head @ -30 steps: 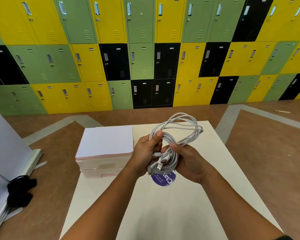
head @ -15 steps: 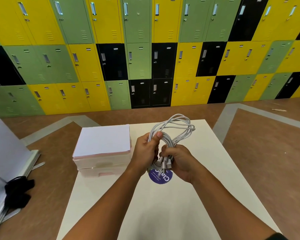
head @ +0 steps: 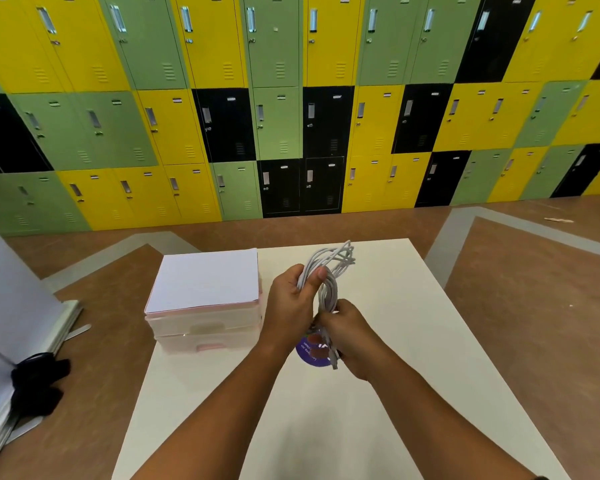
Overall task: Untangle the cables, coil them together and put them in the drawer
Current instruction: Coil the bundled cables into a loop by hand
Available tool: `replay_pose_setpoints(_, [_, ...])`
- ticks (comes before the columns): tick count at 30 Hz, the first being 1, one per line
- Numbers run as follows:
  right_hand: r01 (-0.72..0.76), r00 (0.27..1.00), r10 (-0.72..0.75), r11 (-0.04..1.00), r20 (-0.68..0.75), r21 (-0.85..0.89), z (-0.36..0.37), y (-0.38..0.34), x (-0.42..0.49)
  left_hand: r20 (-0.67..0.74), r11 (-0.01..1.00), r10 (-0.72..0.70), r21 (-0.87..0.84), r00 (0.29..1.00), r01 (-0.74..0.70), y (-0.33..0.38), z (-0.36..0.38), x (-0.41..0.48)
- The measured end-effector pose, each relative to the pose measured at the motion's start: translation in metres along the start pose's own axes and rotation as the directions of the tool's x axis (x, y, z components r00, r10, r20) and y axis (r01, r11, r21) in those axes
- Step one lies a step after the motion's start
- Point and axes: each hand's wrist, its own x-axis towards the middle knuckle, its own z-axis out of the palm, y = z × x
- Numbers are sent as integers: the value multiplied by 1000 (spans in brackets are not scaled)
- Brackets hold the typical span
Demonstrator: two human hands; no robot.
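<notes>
- Bright, even light; soft, faint shadows fall on the matte white rectangular table [head: 430, 341].
- The yellow, green and black metal lockers [head: 281, 116] bow at the edges.
- The bundle of grey cables [head: 329, 271] is slightly blurred.

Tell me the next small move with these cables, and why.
Probably shift the coiled white cables fully into the right hand, freeing the left hand for the translucent plastic drawer unit: both hands grip the coil above the white table, the unit's drawers look closed, and it sits on the left hand's side.
</notes>
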Motion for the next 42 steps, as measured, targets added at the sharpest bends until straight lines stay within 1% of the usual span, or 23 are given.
replay_pose_setpoints(2, [19,999,-17,999,34,-43,2,-4,-5,-3,999,21,34,1000,-20,0,0,-2])
replay_pose_setpoints(5, [59,998,-56,970,18,-234,1,-4,-9,-19,996,40,77,999,-38,-2,2,-4])
replay_pose_setpoints(8, [23,999,-4,902,44,-431,-1,-1,-13,-62,992,37,123,997,-30,-6,2,-3])
replay_pose_setpoints(10, [27,997,13,869,77,-495,-3,2,-18,-101,994,10,113,995,2,-10,-1,-1])
replay_pose_setpoints(12, [91,990,-29,876,137,-474,-7,5,-23,-148,998,-29,57,989,37,-15,-5,3])
replay_pose_setpoints(14, [150,978,-76,900,192,-409,-14,13,-26,-203,997,-78,2,976,80,-22,-13,10])
replay_pose_setpoints(17, [170,963,-100,946,249,-275,-23,34,-26,-261,983,-179,-77,948,165,-31,-21,18])
replay_pose_setpoints(19, [216,953,-143,940,267,-266,-22,49,-28,-293,969,-242,-128,925,213,-31,-22,20])
replay_pose_setpoints(21, [307,931,-211,895,299,-324,-18,65,-34,-328,959,-276,-157,903,237,-31,-21,22])
replay_pose_setpoints(24, [440,890,-322,794,324,-419,-14,77,-46,-377,929,-359,-228,854,290,-26,-23,27])
replay_pose_setpoints(27, [488,872,-374,713,315,-503,-20,81,-45,-353,866,-469,-366,810,342,-22,-26,28])
replay_pose_setpoints(28, [479,877,-359,693,319,-538,-23,82,-42,-318,846,-486,-407,814,345,-21,-27,26])
replay_pose_setpoints(29, [461,887,-326,676,327,-575,-25,85,-39,-277,839,-477,-424,834,340,-20,-27,24])
replay_pose_setpoints(31, [403,913,-242,651,328,-643,-28,86,-32,-215,871,-412,-378,885,314,-20,-25,20])
replay_pose_setpoints(33, [325,938,-138,667,318,-670,-29,78,-28,-186,919,-326,-293,927,264,-20,-21,14])
replay_pose_setpoints(36, [202,931,65,730,360,-653,-25,60,-23,-147,963,-213,-196,966,183,-19,-15,8])
replay_pose_setpoints(37, [172,933,76,764,353,-621,-22,54,-22,-137,972,-186,-173,973,162,-18,-13,7])
replay_pose_setpoints(38, [171,943,30,812,332,-558,-19,47,-20,-130,978,-163,-153,978,142,-16,-10,5])
replay_pose_setpoints(39, [187,956,-54,870,288,-457,-15,39,-19,-126,984,-136,-135,983,118,-15,-6,4])
replay_pose_setpoints(40, [195,970,-132,922,203,-334,-12,30,-18,-123,988,-106,-124,987,91,-12,-3,2])
replay_pose_setpoints(41, [194,979,-176,955,100,-225,-11,21,-16,-117,990,-82,-121,990,67,-10,0,0])
replay_pose_setpoints(42, [193,981,-195,968,3,-158,-10,13,-14,-113,991,-68,-119,991,54,-8,3,-2])
